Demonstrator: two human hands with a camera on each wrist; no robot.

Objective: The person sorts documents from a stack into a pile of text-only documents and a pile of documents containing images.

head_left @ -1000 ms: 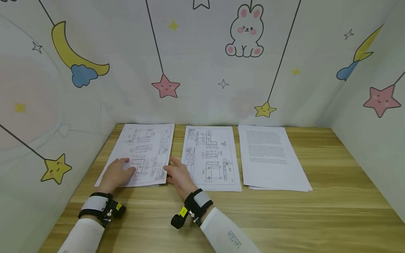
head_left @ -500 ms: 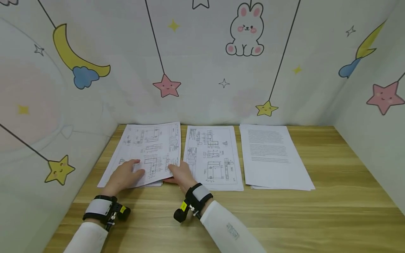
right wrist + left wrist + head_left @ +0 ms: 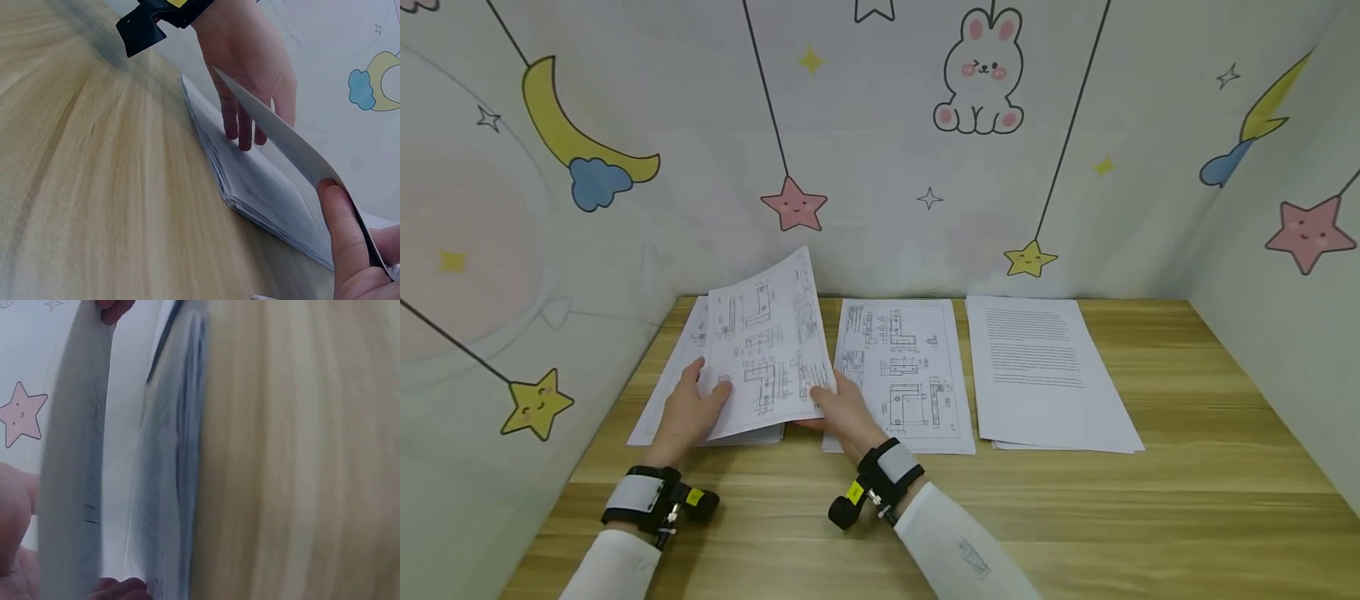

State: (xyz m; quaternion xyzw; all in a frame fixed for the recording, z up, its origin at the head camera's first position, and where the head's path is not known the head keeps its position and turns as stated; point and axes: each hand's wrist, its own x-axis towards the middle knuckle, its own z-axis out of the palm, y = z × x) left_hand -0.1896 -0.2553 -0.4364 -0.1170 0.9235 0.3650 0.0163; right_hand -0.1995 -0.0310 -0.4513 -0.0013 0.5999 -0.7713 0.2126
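A paper sheet printed with technical drawings point(image 3: 771, 342) is raised off the left stack of papers point(image 3: 676, 354), its far right corner lifted highest. My right hand point(image 3: 852, 410) pinches its near right corner, thumb on top and fingers beneath. My left hand point(image 3: 683, 418) is at the sheet's left edge, with the thumb over the print. In the right wrist view, the left hand's fingers point(image 3: 245, 128) point straight down at the stack below, and the sheet passes between them and the thumb. The left wrist view shows the sheet point(image 3: 75, 462) bent up away from the stack point(image 3: 165, 487).
Another stack of drawings point(image 3: 910, 375) lies in the middle, overlapped by my right hand. To its right is a stack of text pages point(image 3: 1045, 383). A printed cloth wall point(image 3: 880, 150) rises behind the wooden table point(image 3: 1045, 517).
My right hand has taken the top sheet's near right corner, then lifted it and shifted it right, uncovering the stack's left side. My left hand has moved slightly right.
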